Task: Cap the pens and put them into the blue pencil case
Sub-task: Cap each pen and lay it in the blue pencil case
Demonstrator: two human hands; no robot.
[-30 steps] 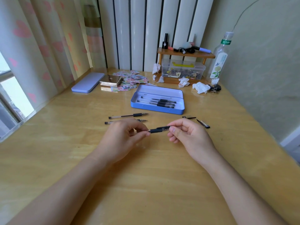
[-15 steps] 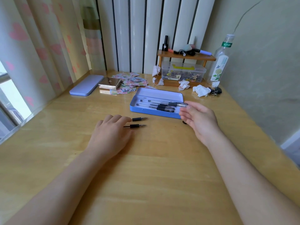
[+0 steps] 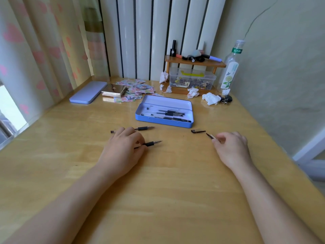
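Note:
The open blue pencil case [image 3: 164, 121] lies mid-table with several capped pens inside. In front of it lie two uncapped pens: the far one [image 3: 144, 128] partly under my left hand, the near one [image 3: 152, 143] pinched at its barrel by my left hand [image 3: 123, 148]. To the right, one loose cap [image 3: 198, 131] lies on the table. My right hand [image 3: 231, 147] pinches a second cap [image 3: 210, 136] between thumb and finger.
The case's lid [image 3: 88, 92] lies at the back left beside a shiny box [image 3: 114, 90] and scattered stickers. A wooden shelf [image 3: 195, 62], clear box [image 3: 191, 80], bottle [image 3: 229, 71], crumpled tissues [image 3: 211, 98] and keys stand at the back right.
My right hand left the capped pen in the case and came back right to a cap. My left hand closed on the near uncapped pen.

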